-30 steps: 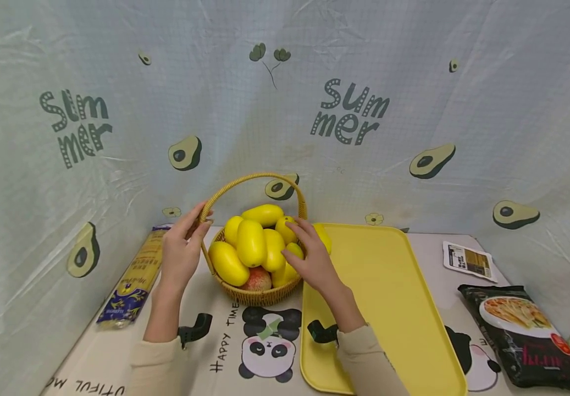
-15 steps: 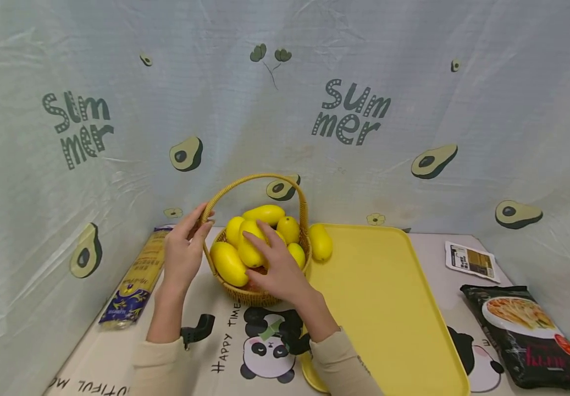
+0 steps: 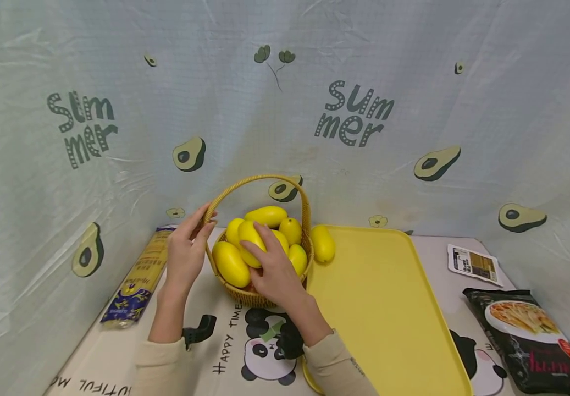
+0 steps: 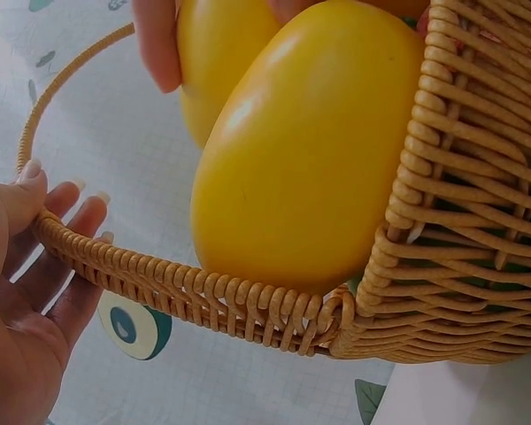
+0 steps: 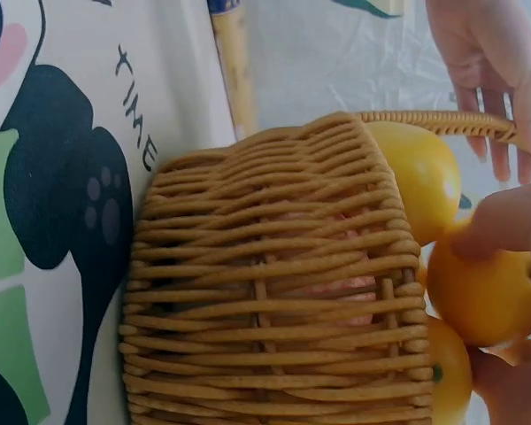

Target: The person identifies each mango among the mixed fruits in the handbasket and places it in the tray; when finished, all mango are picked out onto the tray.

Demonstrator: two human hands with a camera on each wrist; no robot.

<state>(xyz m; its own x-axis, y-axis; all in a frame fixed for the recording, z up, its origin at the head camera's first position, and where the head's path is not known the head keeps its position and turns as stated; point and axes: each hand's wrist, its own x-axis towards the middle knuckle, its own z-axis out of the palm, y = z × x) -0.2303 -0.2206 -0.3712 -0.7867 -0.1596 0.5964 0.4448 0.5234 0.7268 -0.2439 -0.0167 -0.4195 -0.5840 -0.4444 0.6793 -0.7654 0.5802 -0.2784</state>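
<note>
A wicker basket [image 3: 252, 298] with a tall arched handle [image 3: 260, 177] stands on the table, heaped with several yellow mangoes. My left hand [image 3: 187, 247] holds the handle's left side between thumb and fingers. Over the front of the basket, my right hand [image 3: 277, 275] grips a mango [image 3: 250, 234] on top of the heap. The right wrist view shows thumb and fingers on either side of this mango [image 5: 487, 292]. Another mango [image 3: 230, 265] sits at the basket's left rim. A reddish fruit [image 5: 345, 288] shows through the weave; my right hand mostly hides it in the head view.
Right of the basket lies a yellow tray [image 3: 378, 308], with one mango [image 3: 322, 243] at its far left corner. A spaghetti pack [image 3: 138, 280] lies at left. At right are a small flat packet [image 3: 474, 265] and a black curry packet [image 3: 527, 341].
My right hand has moved left from the basket's right side and closed on the mango on top. The mango on the tray has come fully into view. My left hand stays on the handle.
</note>
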